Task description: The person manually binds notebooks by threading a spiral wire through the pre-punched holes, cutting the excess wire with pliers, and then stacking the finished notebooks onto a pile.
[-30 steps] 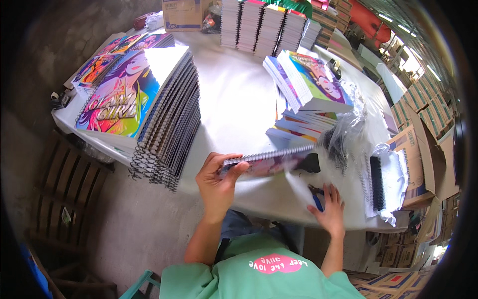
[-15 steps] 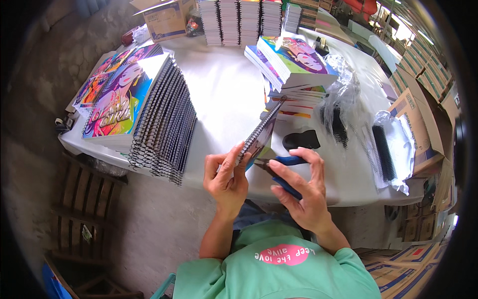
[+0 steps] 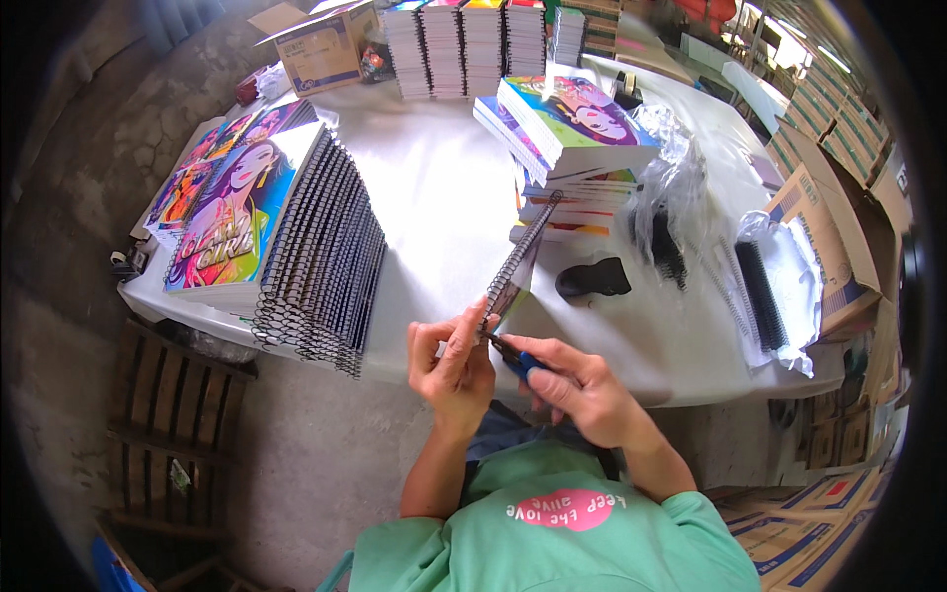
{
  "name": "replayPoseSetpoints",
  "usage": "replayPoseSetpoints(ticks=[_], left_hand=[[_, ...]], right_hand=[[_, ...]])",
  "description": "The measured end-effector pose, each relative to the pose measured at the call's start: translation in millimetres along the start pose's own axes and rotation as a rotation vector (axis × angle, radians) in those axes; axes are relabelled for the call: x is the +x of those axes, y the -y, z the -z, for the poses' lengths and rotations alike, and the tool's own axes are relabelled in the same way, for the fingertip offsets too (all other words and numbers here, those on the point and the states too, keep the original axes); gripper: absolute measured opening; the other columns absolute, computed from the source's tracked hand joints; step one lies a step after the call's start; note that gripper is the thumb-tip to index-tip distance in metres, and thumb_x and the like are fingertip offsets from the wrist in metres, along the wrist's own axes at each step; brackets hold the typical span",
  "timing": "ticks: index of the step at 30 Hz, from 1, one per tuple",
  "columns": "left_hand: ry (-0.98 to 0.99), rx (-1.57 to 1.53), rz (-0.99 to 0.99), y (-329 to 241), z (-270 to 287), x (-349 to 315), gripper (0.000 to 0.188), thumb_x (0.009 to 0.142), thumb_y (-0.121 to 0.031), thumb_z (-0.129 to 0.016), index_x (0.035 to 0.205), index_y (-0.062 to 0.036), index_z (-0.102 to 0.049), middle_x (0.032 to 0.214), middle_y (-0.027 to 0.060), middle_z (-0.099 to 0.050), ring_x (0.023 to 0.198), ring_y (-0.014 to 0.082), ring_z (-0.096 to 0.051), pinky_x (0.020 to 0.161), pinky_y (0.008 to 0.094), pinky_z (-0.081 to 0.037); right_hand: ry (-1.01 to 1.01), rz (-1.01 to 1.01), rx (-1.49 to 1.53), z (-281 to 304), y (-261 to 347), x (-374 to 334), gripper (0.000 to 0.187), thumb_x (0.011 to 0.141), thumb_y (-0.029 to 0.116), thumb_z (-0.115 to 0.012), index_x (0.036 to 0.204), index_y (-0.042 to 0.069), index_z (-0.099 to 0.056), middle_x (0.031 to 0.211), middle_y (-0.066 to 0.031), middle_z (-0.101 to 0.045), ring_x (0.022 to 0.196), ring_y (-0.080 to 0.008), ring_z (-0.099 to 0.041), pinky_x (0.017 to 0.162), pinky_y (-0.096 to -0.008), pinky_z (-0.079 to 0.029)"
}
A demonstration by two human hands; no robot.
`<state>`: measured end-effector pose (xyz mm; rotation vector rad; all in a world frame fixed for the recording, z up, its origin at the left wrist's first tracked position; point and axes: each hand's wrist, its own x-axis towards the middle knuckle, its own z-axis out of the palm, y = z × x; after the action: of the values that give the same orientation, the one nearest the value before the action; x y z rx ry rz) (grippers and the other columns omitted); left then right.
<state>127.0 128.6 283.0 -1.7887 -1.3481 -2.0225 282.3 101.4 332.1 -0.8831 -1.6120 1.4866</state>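
The paper notebook [image 3: 514,292] with a dark spiral coil [image 3: 524,248] is held spine-up over the near middle of the white-covered worktop [image 3: 434,222]. Left hand [image 3: 451,367]: grip closed on its near end. Right hand [image 3: 582,390]: grip wrapped around blue-handled metal pliers [image 3: 513,357], tips at the coil's near end. Judged light; pages flexible, coil springy, easily deformed. Hold across the covers.

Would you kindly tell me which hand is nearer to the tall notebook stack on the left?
Left. The left hand, holding a spiral-bound notebook, is just right of the notebook stack; the right hand, holding pliers, is farther right.
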Motion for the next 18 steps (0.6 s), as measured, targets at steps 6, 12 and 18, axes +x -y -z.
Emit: replayPoseSetpoints(ticks=[6, 12, 18], left_hand=[[-0.039, -0.045, 0.054, 3.2, -2.6, 0.8, 0.049, 0.072, 0.01, -0.067, 0.118, 0.0001, -0.057, 0.074, 0.0005, -0.048, 0.064, 0.0083, -0.047, 0.057, 0.0209, -0.042], [-0.117, -0.446, 0.479, 6.4, 10.7, 11.1, 0.061, 0.085, -0.012, -0.066, 0.137, -0.002, -0.035, 0.076, -0.0012, -0.048, 0.069, 0.0048, -0.046, 0.066, 0.0189, -0.039], [-0.165, -0.458, 0.305, -8.0, 19.8, 18.1, 0.055, 0.092, -0.015, -0.055, 0.137, 0.0011, -0.027, 0.088, 0.0075, -0.055, 0.072, 0.0056, -0.043, 0.069, 0.0195, -0.038]], right_hand=[[0.037, 0.05, -0.285, 4.5, -7.1, -6.8, 0.043, 0.092, 0.034, -0.052, 0.131, 0.016, -0.049, 0.103, -0.0166, -0.053, 0.099, -0.0272, -0.053, 0.084, -0.0402, -0.044], [-0.551, -0.32, -1.243, 65.1, -80.4, -57.5, 0.049, 0.085, 0.033, -0.059, 0.132, 0.027, -0.047, 0.123, -0.0168, -0.04, 0.117, -0.0343, -0.039, 0.098, -0.0598, -0.022], [-0.687, -0.143, -1.198, 92.4, -87.0, -52.4, 0.063, 0.09, 0.048, -0.048, 0.143, 0.017, -0.029, 0.143, -0.0174, -0.026, 0.137, -0.0316, -0.018, 0.103, -0.0641, -0.013]])
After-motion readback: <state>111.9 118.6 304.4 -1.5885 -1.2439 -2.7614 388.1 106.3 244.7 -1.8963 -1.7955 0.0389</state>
